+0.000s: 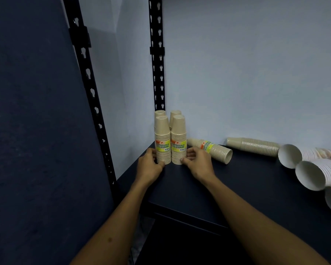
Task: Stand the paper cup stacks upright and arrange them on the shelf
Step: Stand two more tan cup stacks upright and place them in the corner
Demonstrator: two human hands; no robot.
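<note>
Several tan paper cup stacks stand upright in the back left corner of the dark shelf (199,188). The front left stack (162,138) and front right stack (178,139) carry yellow labels; two more stand behind them. My left hand (148,163) grips the base of the front left stack. My right hand (198,159) grips the base of the front right stack. A labelled tan stack (212,150) lies on its side just right of my right hand. Another tan stack (253,146) lies further right.
White cup stacks (311,169) lie on their sides at the right edge, open ends facing me. Black slotted uprights (157,54) rise at the shelf's back left corner. A dark panel (36,131) fills the left. The wall behind is pale blue.
</note>
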